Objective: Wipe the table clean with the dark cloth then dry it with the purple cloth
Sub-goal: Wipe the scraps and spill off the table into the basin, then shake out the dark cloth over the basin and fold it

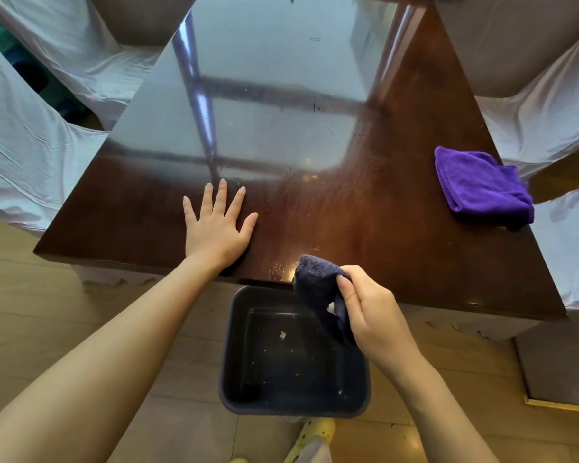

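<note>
A glossy dark brown wooden table (365, 202) fills the middle of the view, with faint smears and a few crumbs near its front edge. My left hand (216, 228) lies flat on it, fingers spread, holding nothing. My right hand (371, 310) grips the bunched dark cloth (318, 285) at the table's front edge, and the cloth hangs partly over a bin below. The folded purple cloth (482, 187) rests on the table near its right edge, well clear of both hands.
A dark square bin (234, 362) with crumbs inside stands on the floor under the front edge. Chairs in white covers (24, 155) surround the table on the left, far side and right. A yellow-green shoe (316, 432) shows at the bottom.
</note>
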{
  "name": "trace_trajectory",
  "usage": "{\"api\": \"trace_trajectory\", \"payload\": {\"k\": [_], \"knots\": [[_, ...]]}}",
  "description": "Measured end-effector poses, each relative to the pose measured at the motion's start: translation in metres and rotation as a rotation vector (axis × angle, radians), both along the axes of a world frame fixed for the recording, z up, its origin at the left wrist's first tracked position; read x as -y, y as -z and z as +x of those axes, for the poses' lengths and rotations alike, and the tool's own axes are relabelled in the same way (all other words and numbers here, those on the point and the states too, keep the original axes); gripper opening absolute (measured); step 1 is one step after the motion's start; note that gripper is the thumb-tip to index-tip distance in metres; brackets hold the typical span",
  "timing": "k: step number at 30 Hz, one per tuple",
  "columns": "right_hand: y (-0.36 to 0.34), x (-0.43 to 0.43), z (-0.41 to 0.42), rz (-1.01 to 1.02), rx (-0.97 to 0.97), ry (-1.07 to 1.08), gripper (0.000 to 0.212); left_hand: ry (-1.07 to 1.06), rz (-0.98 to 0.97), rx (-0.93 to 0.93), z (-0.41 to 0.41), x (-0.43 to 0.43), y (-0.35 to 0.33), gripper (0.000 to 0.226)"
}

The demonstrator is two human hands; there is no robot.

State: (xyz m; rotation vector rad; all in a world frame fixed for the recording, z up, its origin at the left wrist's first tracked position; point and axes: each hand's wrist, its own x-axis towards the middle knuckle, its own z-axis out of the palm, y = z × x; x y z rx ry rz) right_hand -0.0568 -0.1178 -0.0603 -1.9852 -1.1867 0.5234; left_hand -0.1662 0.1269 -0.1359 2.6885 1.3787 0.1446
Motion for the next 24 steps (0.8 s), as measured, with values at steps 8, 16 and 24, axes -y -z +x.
{"api": "trace_trajectory", "payload": {"k": [8,16,24], "knots": [[0.002,0.002,0.011,-0.149,-0.294,-0.037,0.025,0.001,0.000,-0.006,0.000,0.000,0.000,0.062],[0.003,0.011,0.005,-0.174,-0.178,-0.131,0.021,0.007,-0.012,-0.009,0.000,0.000,-0.001,0.062],[0.021,0.010,0.007,-0.164,-0.132,-0.173,0.026,0.031,-0.039,0.032,-0.001,0.003,-0.010,0.059]]}}
